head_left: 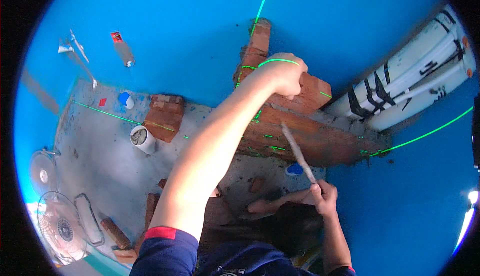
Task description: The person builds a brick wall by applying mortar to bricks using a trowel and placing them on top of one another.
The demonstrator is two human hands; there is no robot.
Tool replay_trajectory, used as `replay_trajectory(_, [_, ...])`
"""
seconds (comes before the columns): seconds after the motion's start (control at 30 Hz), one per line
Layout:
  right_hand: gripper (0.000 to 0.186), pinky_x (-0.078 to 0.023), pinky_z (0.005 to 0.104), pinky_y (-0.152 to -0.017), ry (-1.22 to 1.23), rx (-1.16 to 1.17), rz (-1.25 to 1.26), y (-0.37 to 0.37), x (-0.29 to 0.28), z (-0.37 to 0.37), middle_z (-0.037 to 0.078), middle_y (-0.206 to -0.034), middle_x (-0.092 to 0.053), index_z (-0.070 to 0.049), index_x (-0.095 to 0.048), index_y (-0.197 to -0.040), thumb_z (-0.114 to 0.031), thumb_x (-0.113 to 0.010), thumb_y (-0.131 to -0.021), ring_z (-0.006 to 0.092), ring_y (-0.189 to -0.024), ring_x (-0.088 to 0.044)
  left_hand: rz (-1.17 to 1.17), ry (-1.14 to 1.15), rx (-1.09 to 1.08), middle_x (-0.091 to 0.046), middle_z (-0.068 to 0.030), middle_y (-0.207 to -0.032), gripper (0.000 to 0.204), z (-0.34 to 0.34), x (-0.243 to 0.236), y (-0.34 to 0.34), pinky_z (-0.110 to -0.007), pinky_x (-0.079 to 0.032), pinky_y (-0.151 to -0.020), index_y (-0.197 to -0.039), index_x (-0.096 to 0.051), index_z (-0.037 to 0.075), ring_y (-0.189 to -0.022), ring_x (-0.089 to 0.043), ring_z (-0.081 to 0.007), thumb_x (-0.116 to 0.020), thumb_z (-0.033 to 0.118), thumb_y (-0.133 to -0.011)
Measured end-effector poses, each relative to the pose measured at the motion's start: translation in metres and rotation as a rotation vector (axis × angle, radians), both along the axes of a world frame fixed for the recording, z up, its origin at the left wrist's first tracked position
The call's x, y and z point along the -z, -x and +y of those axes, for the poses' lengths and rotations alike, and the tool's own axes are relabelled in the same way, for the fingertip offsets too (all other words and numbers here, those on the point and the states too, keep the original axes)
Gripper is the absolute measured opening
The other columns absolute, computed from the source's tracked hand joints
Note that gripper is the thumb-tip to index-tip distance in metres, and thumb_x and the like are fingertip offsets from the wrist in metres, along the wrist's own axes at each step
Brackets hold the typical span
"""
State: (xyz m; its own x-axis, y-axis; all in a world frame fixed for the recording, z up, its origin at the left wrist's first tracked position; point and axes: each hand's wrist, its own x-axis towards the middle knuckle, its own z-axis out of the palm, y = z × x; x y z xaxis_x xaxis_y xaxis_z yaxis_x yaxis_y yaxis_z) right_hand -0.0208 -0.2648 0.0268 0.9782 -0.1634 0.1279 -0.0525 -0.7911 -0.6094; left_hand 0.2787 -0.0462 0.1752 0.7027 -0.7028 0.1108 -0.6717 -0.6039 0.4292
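The left hand (290, 76) curls over a reddish, rectangular clay brick (316, 93) atop a low, rough, mortar-smeared brick wall (320, 138); hidden fingertips leave its grip uncertain. The right hand (326, 196) grasps a narrow, greyish, blade-like tool (297, 152), its handle covered by fingers; whether the tip touches the wall is unclear.

I see room between the right hand (326, 197) and the low red-brick wall (320, 136), crossed by the long, narrow grey tool (299, 154) it grips. Beyond the wall's right part, a bulky white bundle with black bands (407, 88) blocks my way. The left forearm (215, 126) bars the middle. On its left, bare grey floor (102, 148) offers passage up to the round white bucket (147, 146) and the stacked red bricks (166, 118).
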Motion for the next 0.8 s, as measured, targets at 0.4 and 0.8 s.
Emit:
replay_trajectory(0.4, [0.047,-0.031,0.0236,-0.046,-0.804,0.195,-0.048,0.034,-0.014,-0.015,-0.002,-0.059,-0.046,-0.005,-0.055,-0.076,-0.044,-0.047,-0.101,0.007,-0.05,-0.039,-0.057,-0.1,0.044,-0.064,-0.0168,-0.115,0.069,0.0,-0.003,0.0,-0.044,-0.05,-0.092,-0.123,-0.059,0.007,-0.112,-0.059,-0.0349,-0.086,0.012,-0.061])
replay_trajectory(0.8, [0.04,-0.027,0.0216,-0.043,-0.654,0.144,-0.07,0.057,-0.008,-0.029,-0.004,-0.056,-0.043,-0.008,-0.05,-0.073,-0.038,-0.05,-0.101,0.0051,-0.046,-0.037,0.035,1.208,-0.556,-0.065,0.0012,-0.083,0.009,0.09,0.107,0.103,-0.024,-0.047,-0.068,-0.09,-0.065,0.004,-0.076,-0.057,-0.0063,-0.072,0.004,-0.084])
